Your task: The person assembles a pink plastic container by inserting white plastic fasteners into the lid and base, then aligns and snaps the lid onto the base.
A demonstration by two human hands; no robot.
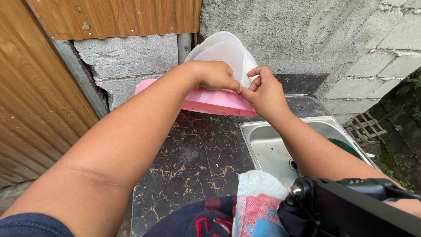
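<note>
My left hand point(215, 75) and my right hand point(264, 93) meet over the far edge of a dark marbled counter point(197, 149). Between their fingertips they pinch a small round white cap-like piece point(245, 81). Directly behind the hands a clear plastic lid or cover point(223, 50) stands tilted up from a pink plastic tray point(210, 102). Whether the small white piece is attached to the clear cover cannot be told.
A steel sink point(267, 147) with a drain point(293, 164) lies right of the counter; something green point(351, 147) sits at its right side. A patterned cloth point(256, 204) and a black device point(351, 206) are near my body. Rough block wall point(315, 39) behind, wooden panel point(35, 96) at left.
</note>
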